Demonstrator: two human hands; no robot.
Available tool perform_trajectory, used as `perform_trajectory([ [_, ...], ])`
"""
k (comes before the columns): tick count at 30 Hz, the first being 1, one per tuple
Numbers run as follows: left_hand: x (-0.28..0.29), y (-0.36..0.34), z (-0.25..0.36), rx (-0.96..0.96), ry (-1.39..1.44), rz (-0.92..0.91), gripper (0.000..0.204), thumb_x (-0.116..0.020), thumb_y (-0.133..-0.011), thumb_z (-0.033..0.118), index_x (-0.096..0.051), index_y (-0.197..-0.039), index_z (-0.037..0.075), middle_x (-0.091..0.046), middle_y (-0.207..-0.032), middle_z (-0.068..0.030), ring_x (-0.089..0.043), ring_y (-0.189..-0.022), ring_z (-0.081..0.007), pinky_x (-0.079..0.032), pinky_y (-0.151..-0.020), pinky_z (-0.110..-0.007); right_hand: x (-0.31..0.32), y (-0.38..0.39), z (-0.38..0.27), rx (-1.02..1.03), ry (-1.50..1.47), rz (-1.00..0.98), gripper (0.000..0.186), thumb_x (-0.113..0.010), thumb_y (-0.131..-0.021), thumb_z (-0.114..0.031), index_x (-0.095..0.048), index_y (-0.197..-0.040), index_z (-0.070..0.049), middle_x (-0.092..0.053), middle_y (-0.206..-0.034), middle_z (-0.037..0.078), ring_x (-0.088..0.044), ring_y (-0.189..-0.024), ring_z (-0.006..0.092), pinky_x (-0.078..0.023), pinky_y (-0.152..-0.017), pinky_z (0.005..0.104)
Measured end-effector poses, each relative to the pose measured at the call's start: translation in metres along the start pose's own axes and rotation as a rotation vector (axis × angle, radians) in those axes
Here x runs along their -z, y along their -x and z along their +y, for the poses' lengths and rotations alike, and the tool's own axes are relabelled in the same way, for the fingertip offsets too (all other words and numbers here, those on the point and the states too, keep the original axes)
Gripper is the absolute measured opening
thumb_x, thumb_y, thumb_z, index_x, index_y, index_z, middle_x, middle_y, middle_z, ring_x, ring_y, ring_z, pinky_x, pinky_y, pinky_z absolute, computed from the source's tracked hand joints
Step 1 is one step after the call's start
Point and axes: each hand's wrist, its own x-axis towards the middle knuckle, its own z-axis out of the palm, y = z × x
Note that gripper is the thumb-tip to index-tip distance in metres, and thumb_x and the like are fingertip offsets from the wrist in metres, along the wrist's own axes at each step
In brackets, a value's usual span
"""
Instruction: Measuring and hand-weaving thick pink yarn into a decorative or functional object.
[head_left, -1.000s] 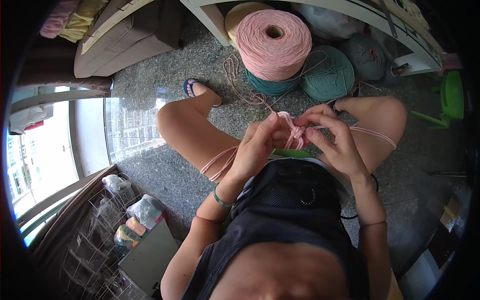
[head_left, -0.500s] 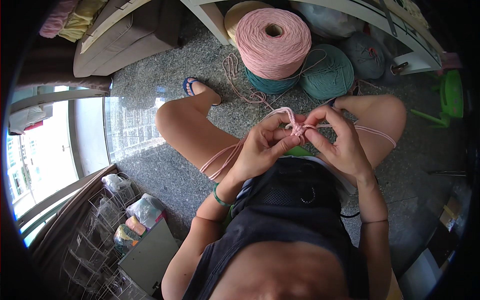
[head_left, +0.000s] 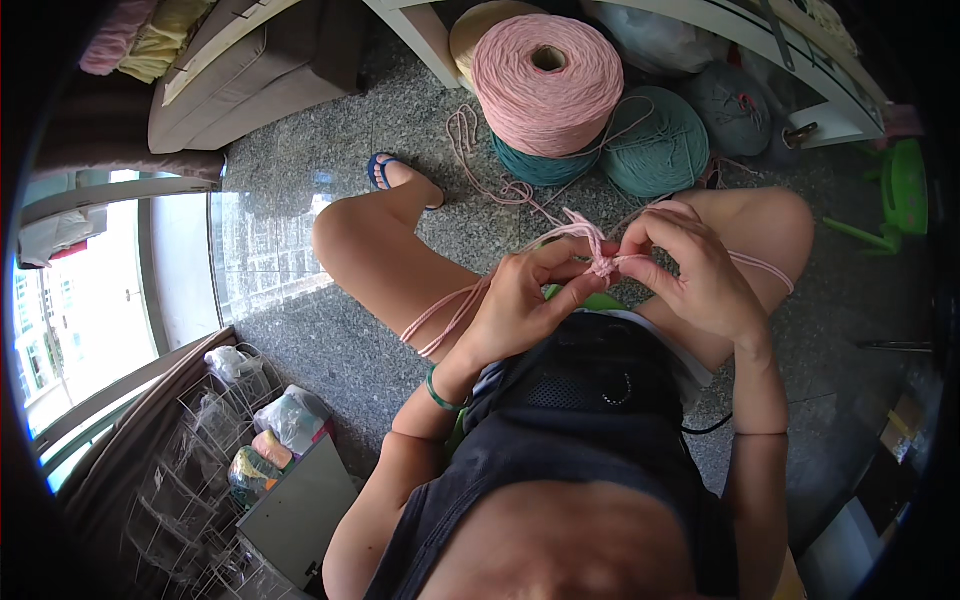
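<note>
Between my two hands is a small pink yarn knot (head_left: 602, 267) with loose cords rising from its top. My left hand (head_left: 530, 297) pinches its left side between thumb and fingers. My right hand (head_left: 682, 262), thumb and forefinger pressed together, grips a pink yarn strand (head_left: 626, 260) just right of the knot. Pink cord loops (head_left: 440, 318) wrap round my left thigh, and another cord (head_left: 762, 265) crosses the right one. Beyond my hands stands a large pink yarn cone (head_left: 548, 88), its loose strand trailing over the floor.
Teal yarn balls (head_left: 656, 145) lie beside and under the cone, beneath a white frame (head_left: 425, 45). A green stool (head_left: 903, 190) stands at the far right. Wire baskets (head_left: 195, 440) with plastic bags are at the lower left, near a brown cushioned seat (head_left: 260, 75).
My right hand has shifted a little to the right, drawing the strand away from the knot. The knot has moved slightly right, while my left hand stays nearly in place.
</note>
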Motion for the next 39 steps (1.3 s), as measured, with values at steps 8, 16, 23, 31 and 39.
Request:
perform_trajectory([
  [8,0.005,-0.003,-0.002,0.053,0.418,-0.096,0.022,-0.054,-0.09,0.013,-0.056,-0.104,-0.004,-0.063,-0.084,-0.0059,-0.058,-0.077,-0.0078,-0.046,-0.07,-0.019,-0.013,-0.004,-0.003,-0.127,-0.353,-0.029,0.019,-0.055,-0.086,-0.013,-0.046,-0.077,0.002,-0.052,-0.065,0.011,-0.053,-0.057,0.0239,-0.041,-0.054,0.033],
  [16,-0.003,-0.011,-0.002,0.026,0.229,-0.059,0.024,-0.055,-0.09,0.022,-0.061,-0.095,-0.001,-0.061,-0.079,-0.0015,-0.053,-0.069,-0.0039,-0.042,-0.062,-0.017,-0.026,-0.01,0.009,-0.161,-0.26,0.098,0.026,-0.052,-0.09,-0.019,-0.047,-0.074,0.001,-0.054,-0.065,0.012,-0.051,-0.055,0.0201,-0.039,-0.052,0.0337],
  [23,0.002,-0.012,-0.011,0.032,0.35,0.128,0.022,-0.054,-0.09,0.021,-0.061,-0.095,0.001,-0.062,-0.079,-0.0021,-0.053,-0.069,-0.0035,-0.042,-0.061,-0.017,-0.016,-0.004,0.018,-0.376,-0.363,-0.064,0.024,-0.058,-0.087,-0.02,-0.056,-0.077,0.002,-0.052,-0.06,0.005,-0.044,-0.053,0.0092,-0.036,-0.049,0.0288],
  [31,0.001,-0.014,-0.007,0.049,0.475,0.215,0.025,-0.049,-0.093,0.023,-0.061,-0.089,0.002,-0.062,-0.078,-0.0005,-0.052,-0.067,-0.0026,-0.042,-0.058,-0.016,-0.045,0.014,0.009,-0.376,-0.452,0.14,0.016,-0.069,-0.077,-0.011,-0.058,-0.079,0.0,-0.039,-0.058,-0.007,-0.031,-0.053,0.0026,-0.024,-0.046,0.0196],
  [39,0.0,-0.014,-0.007,0.001,0.403,0.28,0.026,-0.047,-0.093,0.021,-0.06,-0.097,-0.001,-0.064,-0.079,-0.0061,-0.055,-0.062,-0.0035,-0.042,-0.054,-0.014,-0.052,0.006,0.003,-0.364,-0.448,0.238,0.018,-0.073,-0.072,-0.01,-0.059,-0.079,-0.002,-0.033,-0.057,-0.008,-0.025,-0.053,0.0011,-0.022,-0.046,0.019],
])
